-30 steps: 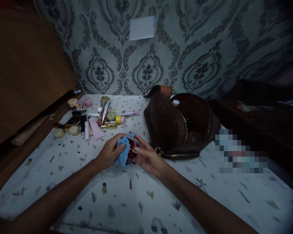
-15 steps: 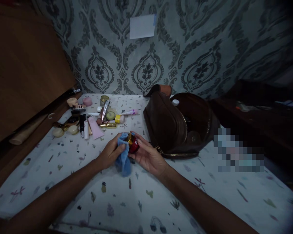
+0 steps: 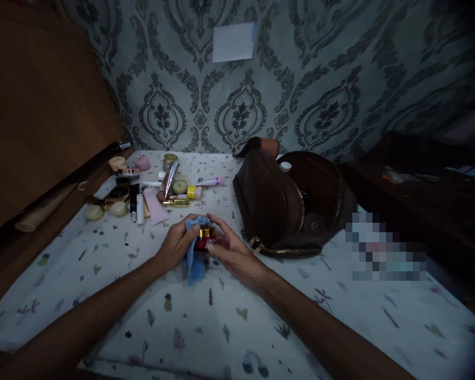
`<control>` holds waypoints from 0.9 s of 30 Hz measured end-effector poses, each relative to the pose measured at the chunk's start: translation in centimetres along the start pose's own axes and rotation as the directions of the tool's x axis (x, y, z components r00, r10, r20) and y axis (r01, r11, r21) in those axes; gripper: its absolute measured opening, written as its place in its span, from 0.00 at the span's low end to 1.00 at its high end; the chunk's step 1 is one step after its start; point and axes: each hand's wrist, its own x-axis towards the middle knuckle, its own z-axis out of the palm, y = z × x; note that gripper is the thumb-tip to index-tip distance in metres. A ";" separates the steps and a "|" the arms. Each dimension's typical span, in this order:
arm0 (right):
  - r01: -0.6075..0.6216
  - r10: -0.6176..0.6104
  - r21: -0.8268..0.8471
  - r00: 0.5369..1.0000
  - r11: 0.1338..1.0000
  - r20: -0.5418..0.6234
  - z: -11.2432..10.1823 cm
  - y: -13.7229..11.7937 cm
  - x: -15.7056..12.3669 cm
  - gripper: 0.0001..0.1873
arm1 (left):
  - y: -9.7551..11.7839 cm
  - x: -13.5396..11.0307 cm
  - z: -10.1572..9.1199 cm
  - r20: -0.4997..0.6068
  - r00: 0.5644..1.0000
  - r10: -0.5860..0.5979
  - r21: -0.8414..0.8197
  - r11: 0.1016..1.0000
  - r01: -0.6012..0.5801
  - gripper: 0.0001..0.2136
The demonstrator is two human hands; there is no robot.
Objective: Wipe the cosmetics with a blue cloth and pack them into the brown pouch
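Note:
A small red cosmetic jar with a gold lid (image 3: 206, 232) is held upright between my two hands, above the patterned white cover. My left hand (image 3: 174, 245) is closed on a blue cloth (image 3: 196, 268) and presses it against the jar's left side. My right hand (image 3: 234, 253) wraps the jar from the right, its thumb across the red front and its fingers behind. The cloth's lower end hangs below the jar. Parts of the jar are hidden by the cloth and fingers.
Several cosmetics, among them a pink tube (image 3: 155, 206), a gold lipstick case (image 3: 176, 202) and a yellow-banded bottle (image 3: 195, 192), lie at the back left. A brown leather bag (image 3: 269, 200) stands unzipped to the right. Wooden furniture (image 3: 43, 116) borders the left; a blurred-out patch is at right.
The jar has turned from tilted to upright and shifted slightly left and down. My right thumb has come across its front. The cloth is still pressed to its left side.

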 end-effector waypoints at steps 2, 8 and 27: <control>0.008 -0.008 -0.028 1.000 1.000 0.015 0.0 0.1 0.0 0.46 | -0.1 0.0 0.1 -0.042 0.999 -0.015 0.011 1.000 0.015 0.20; 0.019 -0.018 -0.045 1.000 0.999 0.025 0.0 0.2 0.3 0.47 | 0.3 0.0 0.1 -0.134 0.991 -0.018 0.074 0.997 0.028 0.20; 0.072 -0.063 0.059 0.987 0.996 -0.146 -0.3 -0.3 0.5 0.18 | 0.2 -0.2 -0.5 0.111 0.991 0.074 0.179 0.979 -0.093 0.25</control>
